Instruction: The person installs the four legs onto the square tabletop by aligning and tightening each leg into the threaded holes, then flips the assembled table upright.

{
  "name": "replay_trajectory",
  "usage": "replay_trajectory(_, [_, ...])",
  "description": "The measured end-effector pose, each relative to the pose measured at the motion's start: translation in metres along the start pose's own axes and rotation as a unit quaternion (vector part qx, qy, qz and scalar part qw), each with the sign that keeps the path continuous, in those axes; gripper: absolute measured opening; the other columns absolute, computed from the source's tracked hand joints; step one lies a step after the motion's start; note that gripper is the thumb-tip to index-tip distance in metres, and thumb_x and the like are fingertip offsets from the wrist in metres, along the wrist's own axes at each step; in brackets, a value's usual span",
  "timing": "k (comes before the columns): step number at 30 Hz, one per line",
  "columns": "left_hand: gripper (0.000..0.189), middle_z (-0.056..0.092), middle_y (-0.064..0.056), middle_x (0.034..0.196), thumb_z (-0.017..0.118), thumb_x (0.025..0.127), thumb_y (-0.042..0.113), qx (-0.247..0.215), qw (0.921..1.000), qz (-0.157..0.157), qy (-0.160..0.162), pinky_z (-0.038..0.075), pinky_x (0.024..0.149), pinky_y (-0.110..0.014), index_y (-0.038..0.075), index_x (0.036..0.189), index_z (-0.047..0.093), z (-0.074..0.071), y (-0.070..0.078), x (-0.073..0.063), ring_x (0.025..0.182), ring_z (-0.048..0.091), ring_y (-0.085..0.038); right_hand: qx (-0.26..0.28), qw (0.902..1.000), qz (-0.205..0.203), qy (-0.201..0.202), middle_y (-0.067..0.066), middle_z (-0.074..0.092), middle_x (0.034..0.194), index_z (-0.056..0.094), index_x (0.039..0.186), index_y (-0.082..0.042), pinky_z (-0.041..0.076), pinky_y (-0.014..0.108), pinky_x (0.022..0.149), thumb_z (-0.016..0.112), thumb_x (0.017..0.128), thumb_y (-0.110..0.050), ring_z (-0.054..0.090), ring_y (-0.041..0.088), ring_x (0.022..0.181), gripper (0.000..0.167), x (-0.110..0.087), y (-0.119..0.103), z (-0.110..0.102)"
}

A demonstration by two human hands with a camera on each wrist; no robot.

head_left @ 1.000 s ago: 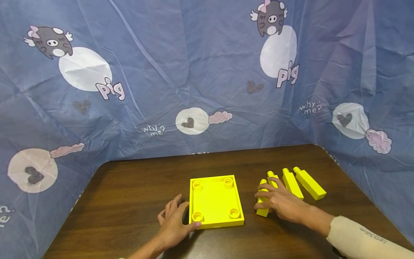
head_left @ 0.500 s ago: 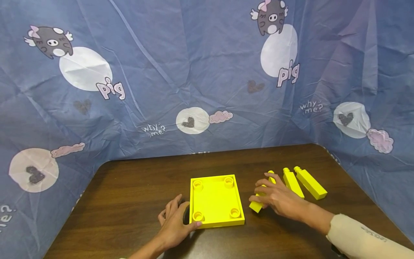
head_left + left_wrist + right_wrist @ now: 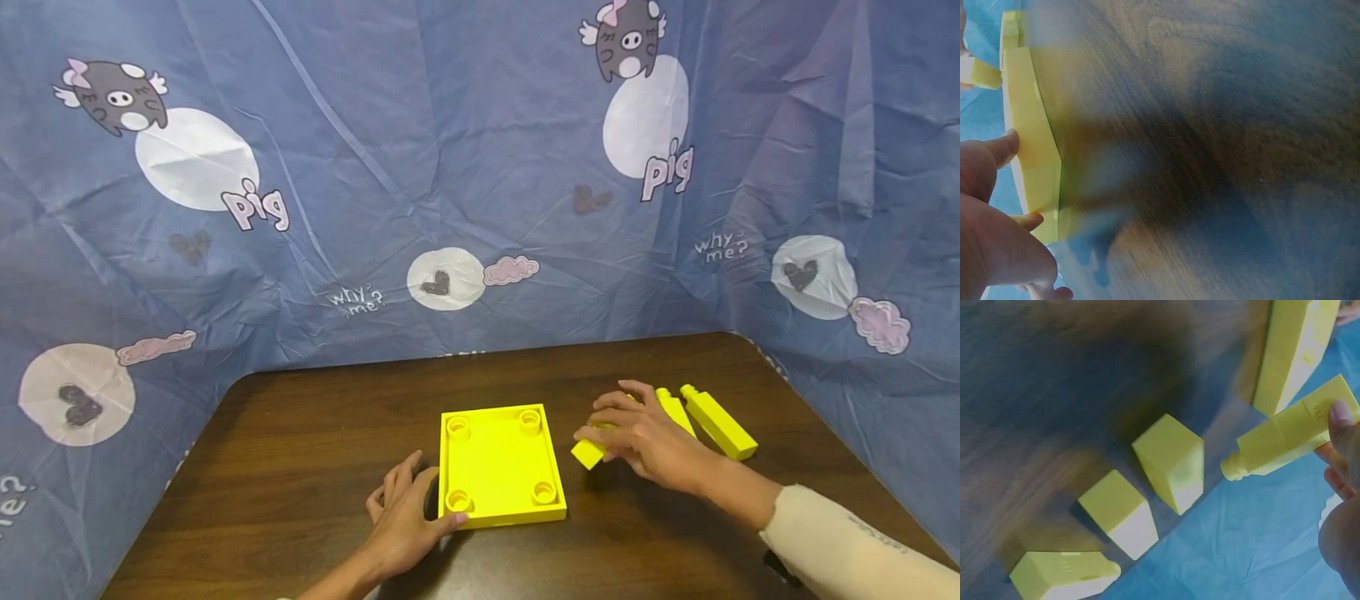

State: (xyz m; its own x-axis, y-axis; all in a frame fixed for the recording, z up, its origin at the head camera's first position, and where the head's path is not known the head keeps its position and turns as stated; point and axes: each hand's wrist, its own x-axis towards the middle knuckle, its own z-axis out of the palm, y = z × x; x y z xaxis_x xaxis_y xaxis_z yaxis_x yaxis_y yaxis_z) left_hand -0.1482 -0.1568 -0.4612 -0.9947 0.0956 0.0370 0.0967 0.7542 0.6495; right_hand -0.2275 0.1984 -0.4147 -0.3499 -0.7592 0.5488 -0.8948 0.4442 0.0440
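Observation:
A square yellow toy tabletop [image 3: 501, 462] lies with its raised rim and round corner sockets facing up. My left hand [image 3: 408, 523] holds its near left corner, thumb at the front edge and other fingers along the left side. In the right wrist view, my right hand [image 3: 1350, 456] pinches a yellow toy table leg [image 3: 1291, 434] near its plain end. The leg's narrow threaded end points away from the thumb. Over the table, right of the tabletop, the right hand [image 3: 648, 437] covers most of this leg in the head view.
Three more yellow legs lie on the brown table [image 3: 322, 450]; the rightmost leg [image 3: 720, 423] shows whole, the leg beside it [image 3: 677, 412] partly. The right hand mostly hides the third. A blue printed cloth [image 3: 480, 167] hangs behind the table and at both sides.
My right hand has picked up the leftmost leg, tilting it and moving it slightly up and left in the head view. The left hand and tabletop have stayed put.

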Motion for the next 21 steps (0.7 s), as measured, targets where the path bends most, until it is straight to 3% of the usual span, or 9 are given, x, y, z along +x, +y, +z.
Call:
replay_trajectory(7, [0.065,0.025,-0.021,0.153,0.079,0.075,0.044,-0.005,0.9999,-0.004,-0.008,0.006,0.096,-0.068,0.013,0.127,0.057,-0.001,0.002,-0.001,0.137,0.018,-0.042,0.057,0.9967,0.051,0.025,-0.004,0.072,0.103,0.07,0.116,-0.018,0.023,0.061,0.097,0.083,0.066,-0.006,0.056,0.024,0.106,0.053,0.012,0.0,-0.008])
replay_trajectory(21, [0.066,0.026,-0.021,0.152,0.079,0.076,0.044,-0.001,1.0,-0.006,-0.006,0.008,0.096,-0.065,0.01,0.128,0.057,-0.002,0.003,-0.002,0.136,0.02,-0.04,0.086,0.9909,0.089,0.053,-0.007,0.071,0.102,0.069,0.119,-0.019,0.023,0.058,0.095,0.083,0.066,-0.011,0.056,0.025,0.104,0.056,0.022,-0.002,-0.013])
